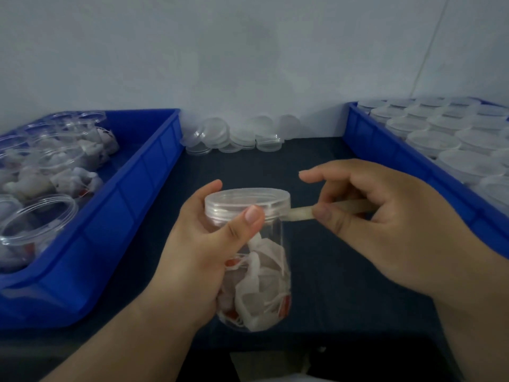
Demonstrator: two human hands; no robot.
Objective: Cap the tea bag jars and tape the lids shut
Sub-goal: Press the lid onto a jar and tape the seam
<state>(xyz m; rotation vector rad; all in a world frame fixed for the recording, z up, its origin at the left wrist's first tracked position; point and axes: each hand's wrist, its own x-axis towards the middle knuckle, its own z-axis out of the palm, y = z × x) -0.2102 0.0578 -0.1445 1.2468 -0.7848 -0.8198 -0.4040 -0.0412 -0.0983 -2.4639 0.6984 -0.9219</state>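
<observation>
Jar [265, 282] upright, lid [245, 201] up, gripped by left hand [203, 257]; right hand [385, 221] pinches tape [300, 213] stretched sideways from lid.

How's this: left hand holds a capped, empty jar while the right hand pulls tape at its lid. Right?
Not quite. The jar is not empty: the head view shows tea bags inside it. The rest holds: the left hand holds it with the lid on, and the right hand pinches tape at the lid.
</observation>
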